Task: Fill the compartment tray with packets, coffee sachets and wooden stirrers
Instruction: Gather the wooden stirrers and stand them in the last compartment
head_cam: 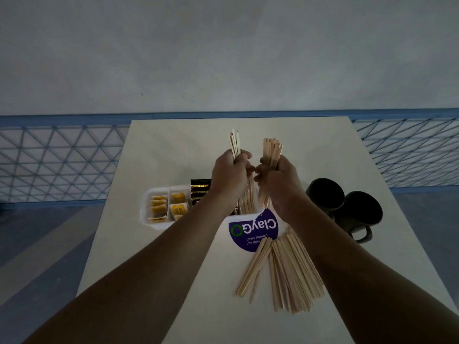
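Note:
My left hand (229,173) grips a bundle of wooden stirrers (235,145) upright above the white compartment tray (146,207). Beside it, my right hand (278,180) grips a second bundle of stirrers (272,150), also upright; the two hands nearly touch. The lower ends of both bundles hang just above the tray's right section, behind a purple ClayGo label (255,230). Yellow packets (159,207) fill the tray's two left compartments. Dark coffee sachets (200,188) stand in the middle compartment, partly hidden by my left wrist. Several loose stirrers (285,269) lie fanned on the table in front of the tray.
Two black mugs (347,207) stand side by side to the right of the tray, close to my right forearm. The white table (173,150) is narrow, with a blue mesh railing (57,157) and a drop to the floor on both sides.

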